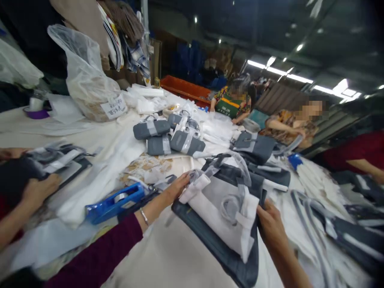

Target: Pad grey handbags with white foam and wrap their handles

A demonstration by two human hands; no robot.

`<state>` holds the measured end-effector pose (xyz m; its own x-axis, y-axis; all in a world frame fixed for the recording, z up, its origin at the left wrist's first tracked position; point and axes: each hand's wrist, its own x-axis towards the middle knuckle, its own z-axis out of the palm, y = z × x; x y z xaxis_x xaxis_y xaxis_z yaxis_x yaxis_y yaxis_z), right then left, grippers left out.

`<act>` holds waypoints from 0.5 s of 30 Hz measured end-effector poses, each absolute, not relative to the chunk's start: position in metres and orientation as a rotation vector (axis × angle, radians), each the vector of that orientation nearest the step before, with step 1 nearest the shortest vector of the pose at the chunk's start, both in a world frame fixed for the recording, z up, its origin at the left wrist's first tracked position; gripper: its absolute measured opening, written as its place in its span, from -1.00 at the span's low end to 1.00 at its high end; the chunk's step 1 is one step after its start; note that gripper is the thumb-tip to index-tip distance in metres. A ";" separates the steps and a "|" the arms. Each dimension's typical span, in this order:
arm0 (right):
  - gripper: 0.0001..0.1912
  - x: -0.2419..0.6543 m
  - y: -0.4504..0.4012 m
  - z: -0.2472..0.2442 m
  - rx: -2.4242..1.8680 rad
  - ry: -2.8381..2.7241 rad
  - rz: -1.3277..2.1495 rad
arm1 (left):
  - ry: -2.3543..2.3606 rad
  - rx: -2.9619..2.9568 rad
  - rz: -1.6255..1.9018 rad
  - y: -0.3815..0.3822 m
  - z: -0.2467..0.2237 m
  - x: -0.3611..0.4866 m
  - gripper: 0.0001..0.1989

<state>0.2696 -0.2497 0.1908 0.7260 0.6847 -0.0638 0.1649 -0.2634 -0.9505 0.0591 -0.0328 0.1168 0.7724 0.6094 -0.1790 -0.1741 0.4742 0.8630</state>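
Hands apart: the right hand (271, 220) grips the right edge of a dark grey bag (207, 236) at the worktop (12, 124); the left hand (177, 188) touches its white wrapping (207, 206), grip unclear. Gentle, even support should keep the wrapping from slipping.

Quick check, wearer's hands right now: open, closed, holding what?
Left hand: at the white wrapping on the dark gray handbag; grip unclear.
Right hand: closed on the bag's edge.
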 end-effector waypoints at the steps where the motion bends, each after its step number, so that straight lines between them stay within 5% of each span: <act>1: -0.60 0.245 -0.273 0.171 -1.753 -0.586 0.686 | 0.489 0.929 0.452 -0.054 0.110 0.039 -0.29; 9: -0.62 0.103 -0.408 0.019 -1.573 -0.097 1.167 | 0.879 0.870 0.118 -0.211 0.031 -0.107 -0.42; 15: -0.62 0.093 -0.438 -0.019 -1.586 -0.053 1.172 | 1.013 1.193 0.089 -0.240 -0.004 -0.100 -0.44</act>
